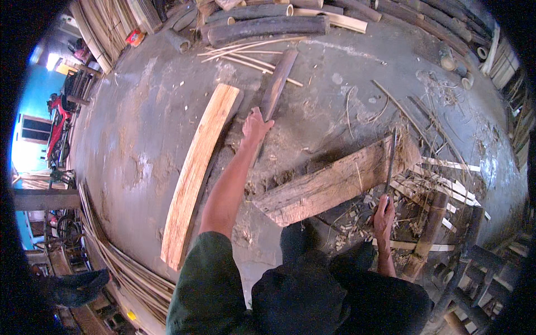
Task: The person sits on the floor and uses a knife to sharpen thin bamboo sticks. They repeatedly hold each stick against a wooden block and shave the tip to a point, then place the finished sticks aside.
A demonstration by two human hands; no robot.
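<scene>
My left hand (pixel 257 126) is closed around a dark split piece of bamboo (pixel 281 82), which slants away from me just above the floor or on it; I cannot tell which. In my right hand (pixel 383 219) is the handle of a long-bladed knife (pixel 392 159). Its narrow blade points away from me and crosses the right part of a thick, worn wooden block (pixel 329 181). Left of my forearm lies a long, pale wooden plank (pixel 199 173). Small offcuts (pixel 349 230) are scattered around the block's near side.
Bamboo poles (pixel 268 30) lie at the far side, with thin sticks (pixel 245 56) before them. Pale split strips (pixel 446 181) and a bamboo post (pixel 429 231) are at the right. Long strips (pixel 120 245) line the left, near a red motorcycle (pixel 57 125).
</scene>
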